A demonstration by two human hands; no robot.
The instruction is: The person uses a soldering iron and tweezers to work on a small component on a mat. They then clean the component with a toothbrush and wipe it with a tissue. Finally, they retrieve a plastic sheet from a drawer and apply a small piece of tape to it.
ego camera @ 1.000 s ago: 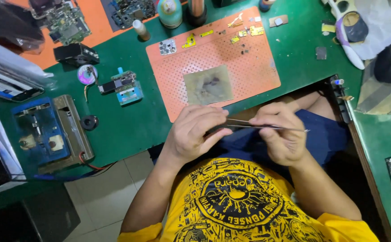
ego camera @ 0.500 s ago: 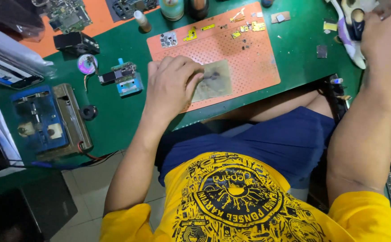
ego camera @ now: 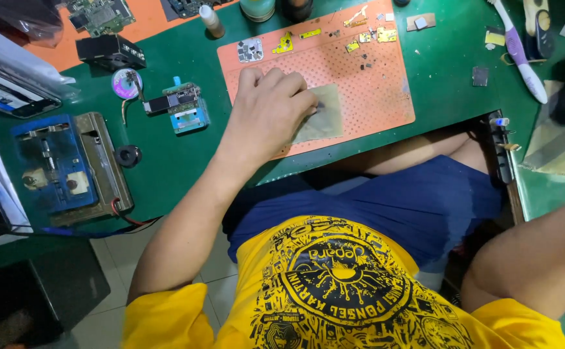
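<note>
Orange perforated mat (ego camera: 373,84) on the green surface (ego camera: 185,161): left hand (ego camera: 266,113) lies flat, fingers loosely curled, pressing a dull grey square plate (ego camera: 324,115). Right hand is out of view. Beyond the knuckles, small yellow parts (ego camera: 284,44) lie scattered.

Single view, from the camera on my head, looking steeply down over my chest and lap onto the green bench (ego camera: 166,155). It sits close: my shirt (ego camera: 334,284) fills the lower frame, my left hand (ego camera: 266,113) lies on the orange mat (ego camera: 373,71) above centre, and my right forearm (ego camera: 534,258) leaves the frame at lower right.
</note>
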